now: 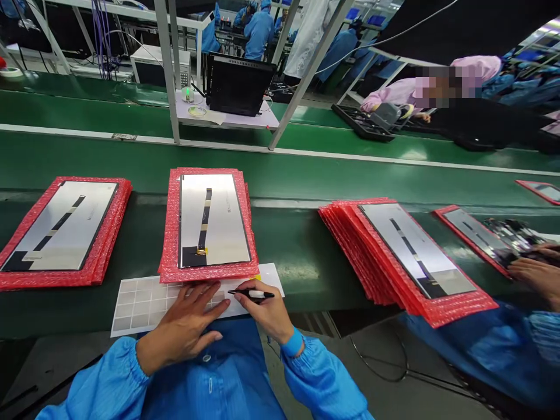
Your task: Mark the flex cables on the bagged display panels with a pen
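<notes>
My left hand [184,325] lies flat with its fingers apart on a white grid-printed sheet [135,309] at the belt's near edge. My right hand [262,309] rests on the same sheet, pinching a black-and-white marker pen [256,294] with its tip pointing left. Just beyond the sheet, a display panel [214,219] with a black flex strip lies on a stack of red bubble bags [207,273]. The stack's near edge overlaps the sheet's far edge.
Further panels on red bubble-bag stacks [65,230] [406,256] lie left and right on the green conveyor belt [280,181]. A co-worker's hands [531,274] work at the right. A black monitor [238,84] stands on a white shelf beyond the belt.
</notes>
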Tool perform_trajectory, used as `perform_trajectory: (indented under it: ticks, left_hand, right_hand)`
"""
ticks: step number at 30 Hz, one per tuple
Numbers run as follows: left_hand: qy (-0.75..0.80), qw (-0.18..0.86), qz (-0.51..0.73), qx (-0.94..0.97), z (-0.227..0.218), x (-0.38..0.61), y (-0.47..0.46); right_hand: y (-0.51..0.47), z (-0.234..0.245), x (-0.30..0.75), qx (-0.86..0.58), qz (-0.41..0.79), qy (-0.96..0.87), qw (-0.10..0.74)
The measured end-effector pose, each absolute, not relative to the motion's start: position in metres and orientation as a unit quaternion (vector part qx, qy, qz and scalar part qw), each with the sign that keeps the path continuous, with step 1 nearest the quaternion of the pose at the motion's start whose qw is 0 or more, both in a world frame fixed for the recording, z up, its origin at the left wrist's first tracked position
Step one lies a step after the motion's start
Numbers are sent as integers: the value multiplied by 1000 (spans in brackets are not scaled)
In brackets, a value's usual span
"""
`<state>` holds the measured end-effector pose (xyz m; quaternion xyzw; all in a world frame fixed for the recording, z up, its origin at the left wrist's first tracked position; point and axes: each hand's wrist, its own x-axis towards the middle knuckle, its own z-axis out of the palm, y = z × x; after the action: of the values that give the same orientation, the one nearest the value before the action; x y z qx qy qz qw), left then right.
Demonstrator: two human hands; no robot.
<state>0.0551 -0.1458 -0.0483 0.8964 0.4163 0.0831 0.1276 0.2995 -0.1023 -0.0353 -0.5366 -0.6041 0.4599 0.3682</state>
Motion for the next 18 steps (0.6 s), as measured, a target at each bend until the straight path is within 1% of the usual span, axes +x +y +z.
perform_trajectory:
  ticks: [4, 18]
  left_hand:
    - [417, 139, 63, 896, -51, 54, -143]
    - [424, 148, 76, 890, -48, 54, -143]
  right_hand:
    - [-103, -47, 296, -532, 474, -596, 370]
    - [-104, -49, 294, -543, 457, -600, 370]
